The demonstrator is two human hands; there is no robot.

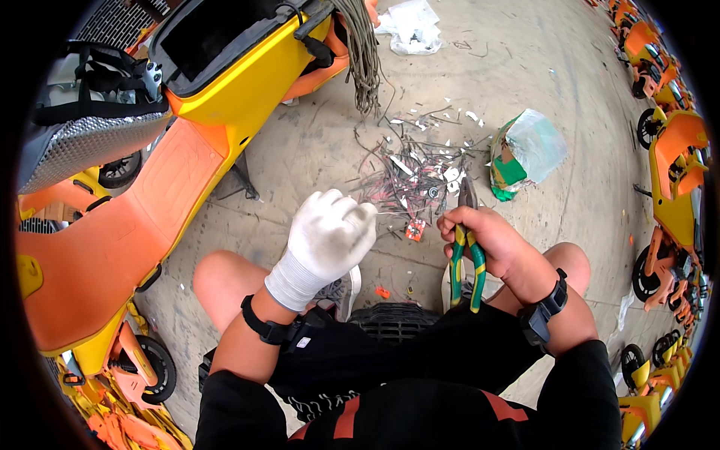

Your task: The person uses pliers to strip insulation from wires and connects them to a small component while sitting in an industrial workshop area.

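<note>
My left hand [330, 232], in a white knit glove, is closed in a fist. A thin pale wire [387, 214] pokes out from its fingers toward the right; the rest of it is hidden in the fist. My bare right hand [484, 236] grips a pair of pliers [478, 274] with green and yellow handles. The pliers' dark jaws point away from me, over the edge of a pile of cut wires [420, 169]. White connector bits and scraps are mixed into the pile. A small orange-red piece [415, 229] lies at its near edge, between my hands.
A green and white bag [517, 161] stands right of the pile. A yellow and orange scooter [202, 150] fills the left, with a bundle of cables [364, 52] hanging beside it. Clear plastic [412, 28] lies farther off. More scooters [675, 161] line the right.
</note>
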